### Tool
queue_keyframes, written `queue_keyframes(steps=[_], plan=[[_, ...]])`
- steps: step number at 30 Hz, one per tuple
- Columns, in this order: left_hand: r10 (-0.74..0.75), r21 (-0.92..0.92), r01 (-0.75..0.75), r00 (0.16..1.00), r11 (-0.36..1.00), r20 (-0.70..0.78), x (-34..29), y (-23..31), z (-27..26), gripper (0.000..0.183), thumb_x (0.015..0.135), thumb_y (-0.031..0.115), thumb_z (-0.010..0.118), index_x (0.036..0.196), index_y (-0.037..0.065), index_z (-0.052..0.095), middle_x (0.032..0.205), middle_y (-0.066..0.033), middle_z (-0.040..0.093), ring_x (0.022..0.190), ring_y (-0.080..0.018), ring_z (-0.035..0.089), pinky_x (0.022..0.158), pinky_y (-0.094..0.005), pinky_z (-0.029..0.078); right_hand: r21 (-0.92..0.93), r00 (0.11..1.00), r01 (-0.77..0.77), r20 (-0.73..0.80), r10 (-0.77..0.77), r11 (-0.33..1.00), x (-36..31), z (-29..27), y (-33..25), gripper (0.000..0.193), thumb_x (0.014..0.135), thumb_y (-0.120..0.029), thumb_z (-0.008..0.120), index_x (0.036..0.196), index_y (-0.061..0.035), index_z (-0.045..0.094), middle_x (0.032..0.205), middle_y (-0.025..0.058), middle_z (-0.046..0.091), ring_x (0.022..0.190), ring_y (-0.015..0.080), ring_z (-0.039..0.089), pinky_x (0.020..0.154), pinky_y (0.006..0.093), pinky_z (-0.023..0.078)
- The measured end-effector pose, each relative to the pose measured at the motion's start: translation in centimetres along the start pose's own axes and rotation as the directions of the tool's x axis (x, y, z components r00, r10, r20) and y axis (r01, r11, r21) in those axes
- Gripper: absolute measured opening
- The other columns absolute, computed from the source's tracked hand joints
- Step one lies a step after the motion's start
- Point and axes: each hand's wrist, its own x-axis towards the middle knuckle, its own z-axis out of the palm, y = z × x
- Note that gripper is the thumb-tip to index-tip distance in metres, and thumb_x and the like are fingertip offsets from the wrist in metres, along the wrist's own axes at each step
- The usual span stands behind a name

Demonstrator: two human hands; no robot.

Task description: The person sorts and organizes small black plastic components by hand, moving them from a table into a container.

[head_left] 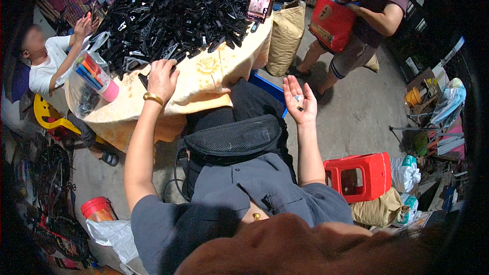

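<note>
A big heap of black plastic clip-like pieces (pixel 168 12) covers the far part of the table. My left hand (pixel 162 77), with a gold bracelet at the wrist, lies palm down at the heap's near edge. Its fingers reach onto the cloth and the nearest pieces, thumb apart; its fingertips are partly hidden. One loose black piece (pixel 144 79) is beside it. To the right, away from the table, my right hand (pixel 301 103) is held palm up with fingers stretched out. A few small bits (pixel 299 106), some pale and one dark, rest on that palm.
A yellow flowered cloth (pixel 204 79) covers the table. A phone (pixel 260 3) stands at its far right; a bag with coloured pens (pixel 91 74) hangs left. One person (pixel 56 63) sits left, another (pixel 374 18) holds a red bag (pixel 332 23). A red stool (pixel 359 175) stands right.
</note>
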Motion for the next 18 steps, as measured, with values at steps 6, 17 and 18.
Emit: queue_keyframes(steps=[6, 17, 18], plan=[[-0.003, 0.014, 0.003, 1.000, 1.000, 0.009, -0.02, -0.11, 0.09, 0.025, 0.072, 0.011, 0.062, 0.094, 0.002, 0.058, 0.094, -0.0142, 0.055, 0.093, -0.0310, 0.048, 0.083, -0.0375, 0.040, 0.015, 1.000, -0.019, 0.019, 0.018, 1.000, -0.06, -0.09, -0.06, 0.043, 0.090, -0.025, 0.039, 0.115, 0.0089, 0.045, 0.116, 0.0231, 0.051, 0.115, 0.0354, 0.044, 0.097, 0.0441, 0.036], [-0.001, 0.003, 0.001, 1.000, 1.000, -0.003, -0.05, -0.12, 0.14, 0.025, 0.071, 0.010, 0.064, 0.094, 0.003, 0.059, 0.094, -0.0140, 0.055, 0.093, -0.0308, 0.048, 0.083, -0.0373, 0.041, 0.008, 1.000, 0.000, -0.001, 0.000, 1.000, -0.11, 0.07, -0.17, 0.042, 0.090, -0.025, 0.040, 0.114, 0.0089, 0.045, 0.116, 0.0231, 0.051, 0.114, 0.0352, 0.044, 0.098, 0.0435, 0.036], [-0.002, 0.002, 0.002, 1.000, 1.000, 0.001, -0.02, -0.08, 0.11, 0.025, 0.071, 0.010, 0.063, 0.094, 0.002, 0.059, 0.094, -0.0140, 0.055, 0.093, -0.0308, 0.048, 0.083, -0.0373, 0.041, 0.000, 1.000, 0.004, -0.008, -0.004, 1.000, -0.10, 0.14, -0.18, 0.042, 0.090, -0.025, 0.040, 0.114, 0.0089, 0.045, 0.116, 0.0231, 0.051, 0.114, 0.0351, 0.044, 0.098, 0.0434, 0.036]])
